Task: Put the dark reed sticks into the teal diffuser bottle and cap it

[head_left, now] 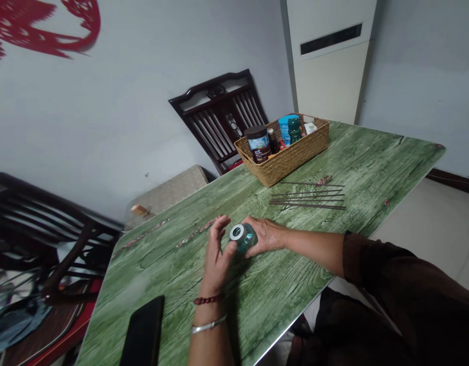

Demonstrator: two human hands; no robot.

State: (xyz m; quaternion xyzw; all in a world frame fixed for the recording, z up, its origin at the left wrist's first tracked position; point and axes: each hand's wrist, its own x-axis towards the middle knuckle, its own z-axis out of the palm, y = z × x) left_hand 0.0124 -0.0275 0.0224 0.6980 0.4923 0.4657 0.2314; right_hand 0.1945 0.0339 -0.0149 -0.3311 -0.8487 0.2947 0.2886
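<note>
Head view, single frame. A small teal glass jar [244, 238] with a silver metal ring at one end is held off-centre on a green wood-grain laminate table [280, 290], between both hands. The long axis of the jar lies roughly level, with the ringed end turned up and towards the left hand [218, 252] and the closed end towards the right palm.

Left fingers [220, 230] are curled and partly closed, with the thumb side pressed against the jar near the ring. Right fingers [252, 223] are closed around the jar body, and the right hand [267, 235] cups the far end. The right hand covers more of the jar; both hands are in contact, so neither is clearly nearer.

A red beaded bracelet [206, 300] and a silver bangle [208, 325] sit on the left wrist. A dark brown sleeve [371, 264] covers the right upper arm.

Also on the table: a black smartphone [143, 331] near the left forearm; thin dark rods [306, 201] lying roughly parallel, well beyond the hands; and a woven wicker basket [314, 137] holding a dark-labelled jar [258, 144], a blue tub [285, 129] and a green bottle [294, 129].
</note>
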